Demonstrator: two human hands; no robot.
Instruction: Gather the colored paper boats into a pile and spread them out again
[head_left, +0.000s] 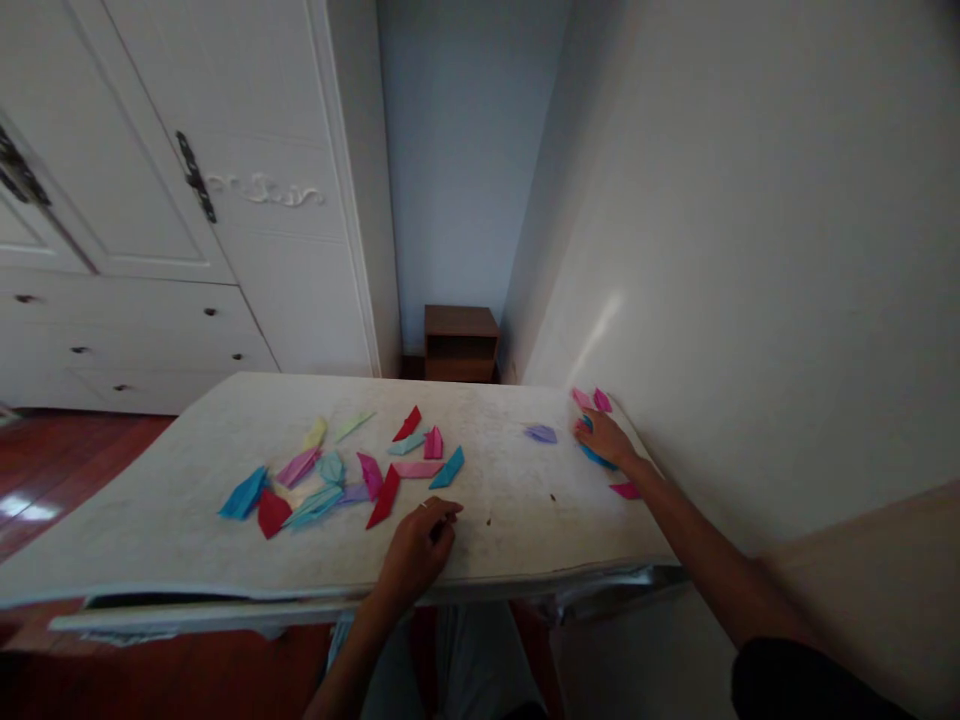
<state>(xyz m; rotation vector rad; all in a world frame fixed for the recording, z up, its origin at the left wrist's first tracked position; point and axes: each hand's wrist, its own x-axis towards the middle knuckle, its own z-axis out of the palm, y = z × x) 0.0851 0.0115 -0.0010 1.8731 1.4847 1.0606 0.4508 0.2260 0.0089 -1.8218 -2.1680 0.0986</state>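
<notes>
My right hand [604,438] reaches to the table's right end, by the wall. Its fingers close over a blue folded paper piece [598,457], partly hidden beneath them. Pink folded papers [602,400] lie just beyond that hand, and another pink piece [625,491] is below the wrist. My left hand [421,545] rests near the table's front edge, loosely bent, its index finger extended and nothing visible in it. Closest to it are a red folded paper [384,498] and a blue one [448,468]. A lilac folded paper [541,434] sits alone between the two groups.
Several more folded papers, such as a blue piece [244,494] and a red one [274,513], lie scattered on the left of the white table [150,520]. A wall [750,300] borders the right side. Beyond stand a white wardrobe [285,260] and a brown cabinet [461,320].
</notes>
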